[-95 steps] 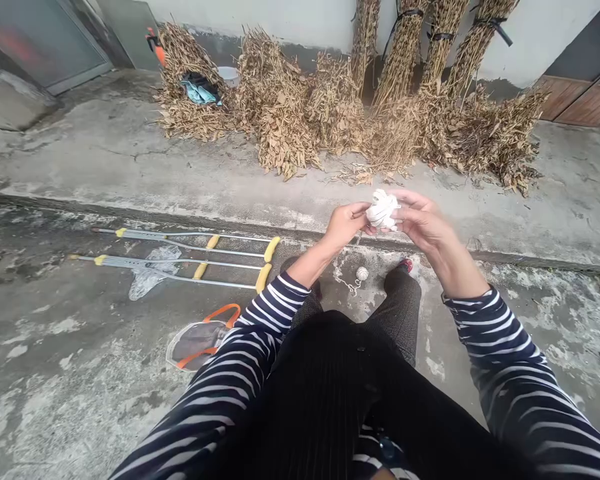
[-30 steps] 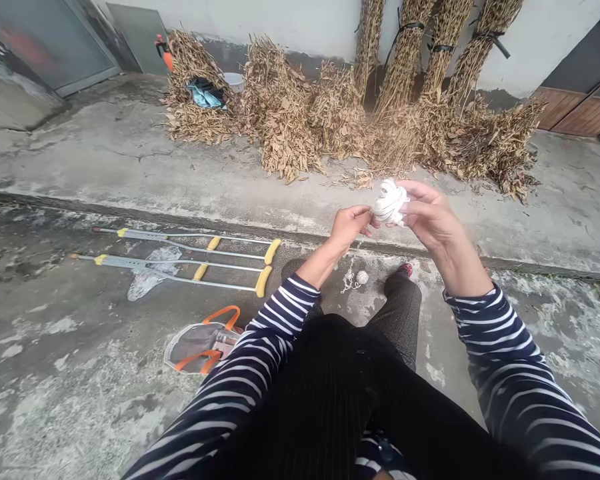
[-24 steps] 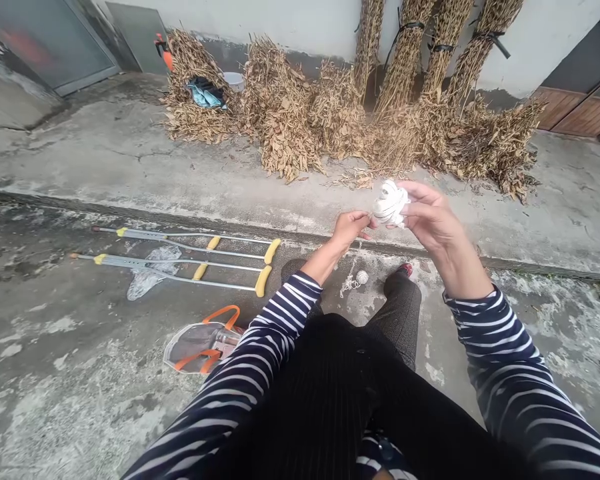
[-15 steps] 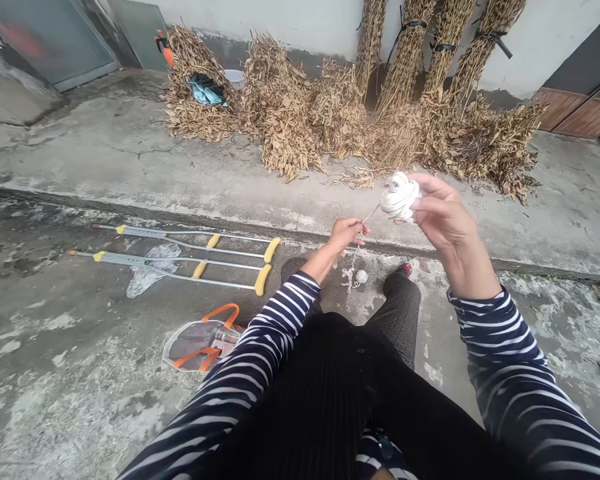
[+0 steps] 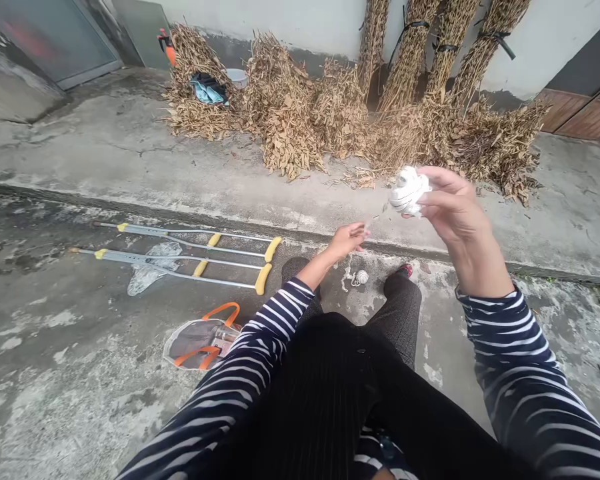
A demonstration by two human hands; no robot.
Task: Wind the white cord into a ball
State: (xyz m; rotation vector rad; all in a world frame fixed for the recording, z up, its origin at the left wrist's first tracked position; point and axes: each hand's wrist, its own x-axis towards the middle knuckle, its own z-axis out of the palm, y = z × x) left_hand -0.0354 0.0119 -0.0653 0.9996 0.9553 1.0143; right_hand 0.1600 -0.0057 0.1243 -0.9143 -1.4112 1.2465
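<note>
My right hand (image 5: pixel 450 203) is raised in front of me and closed around a white ball of wound cord (image 5: pixel 408 190). A thin strand (image 5: pixel 375 219) runs from the ball down and left to my left hand (image 5: pixel 347 240), whose fingers are pinched on it. Below my left hand, between my feet, a small white ball with a loose tangle of cord (image 5: pixel 357 277) lies on the concrete. Both arms wear dark sleeves with white stripes, and my legs are in black trousers.
Two metal crutches with yellow grips (image 5: pixel 190 257) lie on the ground at left, next to a clear plastic bag (image 5: pixel 150 273). A transparent bag with orange handles (image 5: pixel 200 340) sits by my left knee. Bundles of dry brown stalks (image 5: pixel 340 113) stand against the wall beyond a concrete step (image 5: pixel 180 213).
My hands have drawn apart: the right hand rose to the right with the ball, the left dropped lower, and a strand of cord now stretches between them.
</note>
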